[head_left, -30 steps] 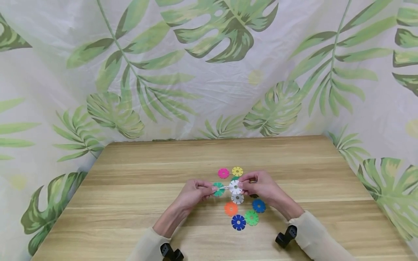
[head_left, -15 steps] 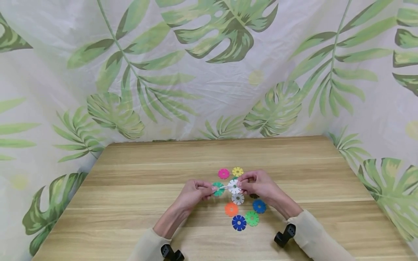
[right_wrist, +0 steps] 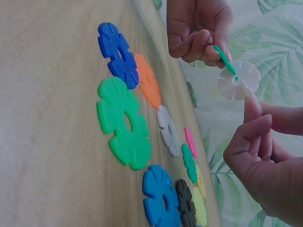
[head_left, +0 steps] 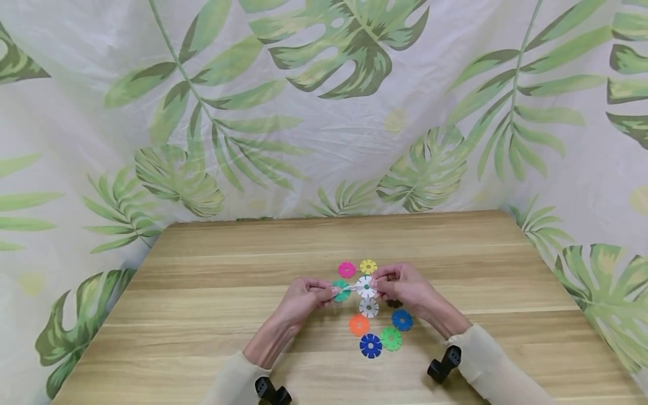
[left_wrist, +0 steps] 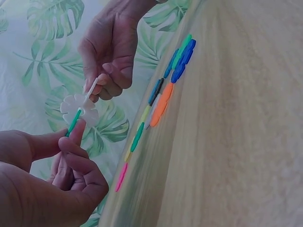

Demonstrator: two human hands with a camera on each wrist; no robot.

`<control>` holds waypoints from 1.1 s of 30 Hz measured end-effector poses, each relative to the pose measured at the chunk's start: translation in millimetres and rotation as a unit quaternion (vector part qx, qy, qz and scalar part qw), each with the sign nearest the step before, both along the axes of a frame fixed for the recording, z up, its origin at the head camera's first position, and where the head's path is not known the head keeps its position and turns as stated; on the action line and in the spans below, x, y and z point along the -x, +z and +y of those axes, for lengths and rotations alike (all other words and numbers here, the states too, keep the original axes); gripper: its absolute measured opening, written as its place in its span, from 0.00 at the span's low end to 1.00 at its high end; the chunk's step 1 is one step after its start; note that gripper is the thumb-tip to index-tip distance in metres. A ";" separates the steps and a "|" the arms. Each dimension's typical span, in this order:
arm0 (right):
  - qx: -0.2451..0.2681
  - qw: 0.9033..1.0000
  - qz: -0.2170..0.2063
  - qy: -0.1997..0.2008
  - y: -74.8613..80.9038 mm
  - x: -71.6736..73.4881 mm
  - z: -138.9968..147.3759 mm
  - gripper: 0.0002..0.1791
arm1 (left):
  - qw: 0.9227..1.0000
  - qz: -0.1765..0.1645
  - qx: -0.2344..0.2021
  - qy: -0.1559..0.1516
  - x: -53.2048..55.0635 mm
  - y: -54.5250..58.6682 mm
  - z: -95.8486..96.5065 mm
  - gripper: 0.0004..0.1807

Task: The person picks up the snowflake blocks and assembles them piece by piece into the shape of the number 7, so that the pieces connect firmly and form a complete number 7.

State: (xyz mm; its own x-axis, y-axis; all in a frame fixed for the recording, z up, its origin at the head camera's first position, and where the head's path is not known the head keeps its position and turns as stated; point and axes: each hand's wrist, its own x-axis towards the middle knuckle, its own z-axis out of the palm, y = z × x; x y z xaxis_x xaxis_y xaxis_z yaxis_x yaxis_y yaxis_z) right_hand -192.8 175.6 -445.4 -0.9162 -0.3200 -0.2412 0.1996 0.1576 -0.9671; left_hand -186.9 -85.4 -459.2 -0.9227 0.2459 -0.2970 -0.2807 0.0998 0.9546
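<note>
Above the table, my left hand (head_left: pixel 301 301) pinches a green notched plastic disc (head_left: pixel 345 295) between thumb and fingers. A white notched disc (left_wrist: pixel 71 105) joins its inner side; the left wrist view has it nearly face-on, the head view edge-on. My right hand (head_left: pixel 407 289) pinches a second white notched disc (head_left: pixel 365 293) by its right edge. All three discs form one linked piece between the hands. In the right wrist view, the green disc (right_wrist: pixel 223 58) appears edge-on, and the right fingertips cover part of the second white disc.
Loose notched discs lie flat on the wooden table (head_left: pixel 202 315): pink (head_left: pixel 342 272), yellow (head_left: pixel 364 270), grey-white (head_left: pixel 364 312), orange (head_left: pixel 354 328), light green (head_left: pixel 386 342), dark blue (head_left: pixel 365 350) and blue (head_left: pixel 397 324). A black disc (right_wrist: pixel 184 201) is partly under my right hand. Behind hangs a leaf-print cloth (head_left: pixel 324 140).
Both hands keep their pinch on the joined discs. The left hand and the piece have shifted slightly right and up; the right hand has barely moved.
</note>
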 end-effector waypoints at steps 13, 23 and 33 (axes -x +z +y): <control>-0.024 0.999 0.028 0.014 3.9 9.1 -0.5 0.15 | 1.000 -0.009 -0.008 0.000 1.5 1.2 -6.2 0.09; -0.108 0.990 0.088 0.006 10.0 16.2 27.1 0.17 | 1.000 -0.014 0.000 -0.015 3.1 -0.7 -17.3 0.12; -0.177 0.973 0.149 0.016 -4.2 21.4 49.9 0.13 | 0.999 -0.019 -0.003 -0.026 6.3 0.3 -17.0 0.13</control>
